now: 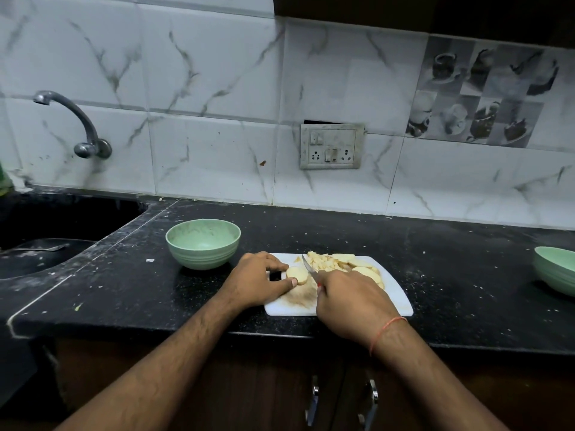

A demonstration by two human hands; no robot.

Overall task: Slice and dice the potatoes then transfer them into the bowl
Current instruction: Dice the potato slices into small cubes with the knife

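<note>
Left hand (259, 279) pinches a pale round potato slice (297, 275) flat on the white plastic cutting board (395, 293), while the right hand (348, 301) grips a small steel knife (308, 265) just beside it. More cut potato pieces (342, 263) lie behind the right hand; the empty pale-green bowl (203, 243) stands on the black surface (466, 275) beyond the left hand.

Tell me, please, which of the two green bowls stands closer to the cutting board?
The green bowl just left of the white cutting board, behind the left hand. The other green bowl sits apart at the counter's far right edge, partly out of frame.
</note>
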